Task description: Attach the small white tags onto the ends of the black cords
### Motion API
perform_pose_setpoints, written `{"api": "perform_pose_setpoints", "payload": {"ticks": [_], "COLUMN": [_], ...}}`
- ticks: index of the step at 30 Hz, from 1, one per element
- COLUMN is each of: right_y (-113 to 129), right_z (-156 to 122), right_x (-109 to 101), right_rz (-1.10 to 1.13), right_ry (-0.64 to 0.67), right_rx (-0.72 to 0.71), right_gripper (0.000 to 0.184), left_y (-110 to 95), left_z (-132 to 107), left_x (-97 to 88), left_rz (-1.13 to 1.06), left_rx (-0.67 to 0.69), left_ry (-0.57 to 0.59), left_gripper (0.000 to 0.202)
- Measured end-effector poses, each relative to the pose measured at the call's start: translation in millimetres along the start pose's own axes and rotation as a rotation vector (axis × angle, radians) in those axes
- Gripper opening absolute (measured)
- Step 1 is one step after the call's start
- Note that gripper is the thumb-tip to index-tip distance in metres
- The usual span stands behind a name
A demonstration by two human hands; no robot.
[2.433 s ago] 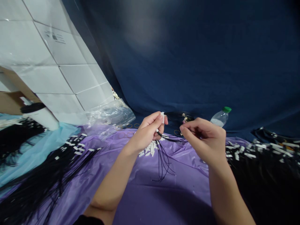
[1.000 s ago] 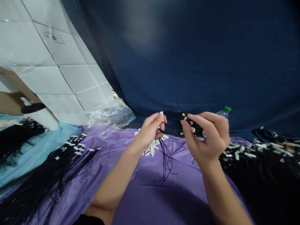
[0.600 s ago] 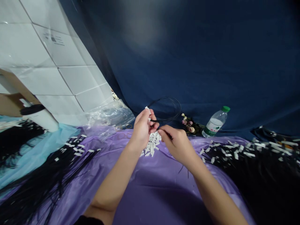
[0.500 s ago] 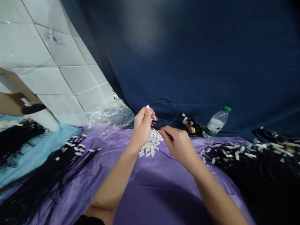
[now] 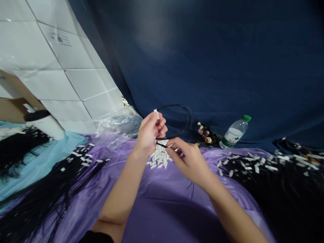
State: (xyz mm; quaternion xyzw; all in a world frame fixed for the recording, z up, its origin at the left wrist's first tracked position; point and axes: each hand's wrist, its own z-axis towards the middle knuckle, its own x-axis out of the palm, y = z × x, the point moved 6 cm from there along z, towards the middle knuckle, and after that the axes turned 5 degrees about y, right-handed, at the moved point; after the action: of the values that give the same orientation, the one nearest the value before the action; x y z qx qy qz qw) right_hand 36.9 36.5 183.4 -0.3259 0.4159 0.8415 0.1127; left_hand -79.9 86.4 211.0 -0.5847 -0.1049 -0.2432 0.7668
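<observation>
My left hand [image 5: 151, 130] is closed around a thin black cable [image 5: 188, 113] whose loop arcs out to the right. A small white tag [image 5: 156, 114] stands up between its thumb and fingers at the cable's upper end. Just to the right, my right hand [image 5: 186, 158] pinches a black strand [image 5: 161, 145] that runs across to the left palm. Whether that strand is part of the looped cable I cannot tell. Beneath both hands lies a heap of small white pieces [image 5: 160, 158] on purple plastic sheeting [image 5: 162, 209].
Black cables with white ends lie in bundles at left [image 5: 63, 179] and right [image 5: 273, 182]. A water bottle [image 5: 234, 132] and small flowers [image 5: 205, 133] stand at the back before a dark blue curtain [image 5: 215, 60]. A white cup [image 5: 45, 123] and stacked white boxes [image 5: 63, 84] are at left.
My left hand has moved slightly left and turned, showing more of its fingers and the white tag. My right hand has shifted a little left and down. The cable loop now looks wider.
</observation>
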Motion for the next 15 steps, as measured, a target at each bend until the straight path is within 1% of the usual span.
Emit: {"api": "perform_pose_setpoints", "payload": {"ticks": [3, 6, 9, 12, 15], "right_y": [1.1, 0.4, -0.5, -0.4, -0.1], "right_z": [-0.3, -0.6, -1.1, -1.6, -1.8], "right_x": [-1.8, -3.9, -4.1, -3.2, -1.8], "right_rz": [0.077, 0.068, 0.039, 0.028, 0.040], "right_ry": [-0.037, -0.061, -0.038, -0.009, 0.005], "right_rx": [-0.040, -0.050, -0.039, -0.031, -0.010], "right_gripper": [0.008, 0.011, 0.012, 0.012, 0.011], "left_y": [0.2, 1.6, 3.0, 2.4, -0.4], "left_z": [-1.4, -2.6, -3.4, -3.7, -3.6], "left_x": [1.2, 3.1, 3.7, 2.8, 1.8], "left_rz": [0.000, 0.007, 0.013, 0.039, 0.093], "left_rx": [-0.021, -0.028, -0.026, -0.002, 0.052], "left_ry": [0.014, 0.045, 0.058, 0.032, -0.010], "left_gripper": [0.026, 0.026, 0.026, 0.024, 0.022]}}
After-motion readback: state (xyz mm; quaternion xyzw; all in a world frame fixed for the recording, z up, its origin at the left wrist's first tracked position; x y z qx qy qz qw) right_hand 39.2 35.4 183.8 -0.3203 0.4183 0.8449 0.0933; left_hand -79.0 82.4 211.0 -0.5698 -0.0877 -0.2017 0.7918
